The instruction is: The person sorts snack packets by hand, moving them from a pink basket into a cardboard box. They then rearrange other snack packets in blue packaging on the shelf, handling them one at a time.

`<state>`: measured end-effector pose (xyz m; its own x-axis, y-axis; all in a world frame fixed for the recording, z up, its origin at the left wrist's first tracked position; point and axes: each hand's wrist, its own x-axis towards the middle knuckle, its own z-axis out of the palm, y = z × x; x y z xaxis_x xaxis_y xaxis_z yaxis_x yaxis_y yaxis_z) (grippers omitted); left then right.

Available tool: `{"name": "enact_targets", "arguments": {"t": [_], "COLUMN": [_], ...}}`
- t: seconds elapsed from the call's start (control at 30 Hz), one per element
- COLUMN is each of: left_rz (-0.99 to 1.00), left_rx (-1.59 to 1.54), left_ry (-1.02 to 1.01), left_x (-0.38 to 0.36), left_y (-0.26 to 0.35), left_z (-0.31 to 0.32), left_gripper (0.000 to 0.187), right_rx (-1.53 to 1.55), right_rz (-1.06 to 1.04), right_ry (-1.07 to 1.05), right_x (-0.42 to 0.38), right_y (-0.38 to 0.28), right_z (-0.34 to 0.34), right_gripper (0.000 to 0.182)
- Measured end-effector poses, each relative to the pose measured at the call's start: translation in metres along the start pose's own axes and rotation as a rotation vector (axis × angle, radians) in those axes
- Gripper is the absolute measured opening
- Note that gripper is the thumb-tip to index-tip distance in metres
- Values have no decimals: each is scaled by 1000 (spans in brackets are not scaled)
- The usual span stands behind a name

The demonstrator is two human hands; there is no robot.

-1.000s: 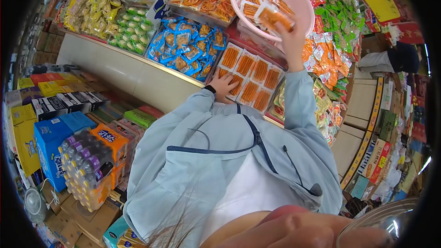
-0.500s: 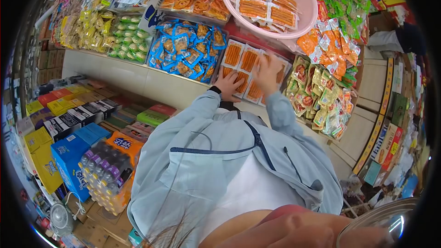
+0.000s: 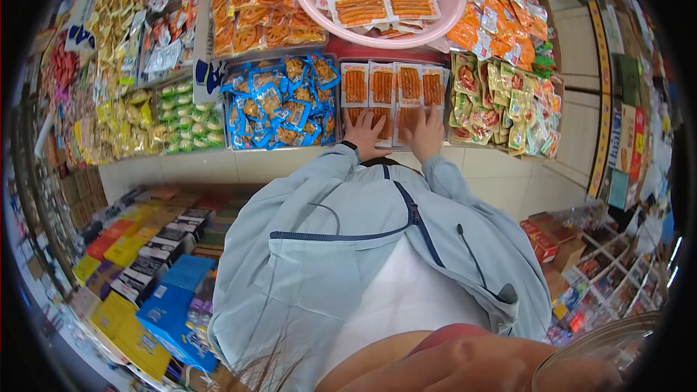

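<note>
The front row of snack packets (image 3: pixel 392 112) in the bin at the counter's front edge lay mostly hidden under both hands, so its count could not be told. 4 packets showed in the row behind. The left hand (image 3: pixel 365 133) and right hand (image 3: pixel 423 133) lay palm down side by side, fingers spread flat on the packets, gripping nothing. 1 pink basket (image 3: pixel 308 0) of more packets sat behind the bin.
</note>
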<state>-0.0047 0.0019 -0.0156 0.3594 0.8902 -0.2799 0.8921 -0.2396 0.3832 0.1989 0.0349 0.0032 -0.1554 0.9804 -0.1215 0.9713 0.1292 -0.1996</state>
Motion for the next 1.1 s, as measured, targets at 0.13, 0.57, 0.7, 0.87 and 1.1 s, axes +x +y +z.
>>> {"name": "enact_targets", "arguments": {"t": [0.13,0.57,0.7,0.87,1.1], "left_rz": [13,-82,-39,93,93], "left_rx": [-67,-351,-364,-210,-169], "left_ry": [38,-189,-205,-110,-56], "left_x": [1,24,26,14,14], "left_y": [-4,-22,-32,-37,-34], "left_z": [5,-16,-12,-14,-10], "left_gripper": [97,66,63,59,55], "right_rx": [-51,138,293,830,359], "right_rz": [70,191,309,171,-362], "right_ry": [68,16,-157,272,668], "right_x": [-15,-13,-2,25,163], "right_y": [-13,-27,-6,-31,-108], "right_z": [7,39,18,-80,-195], "right_gripper": [87,62,37,27,36]}}
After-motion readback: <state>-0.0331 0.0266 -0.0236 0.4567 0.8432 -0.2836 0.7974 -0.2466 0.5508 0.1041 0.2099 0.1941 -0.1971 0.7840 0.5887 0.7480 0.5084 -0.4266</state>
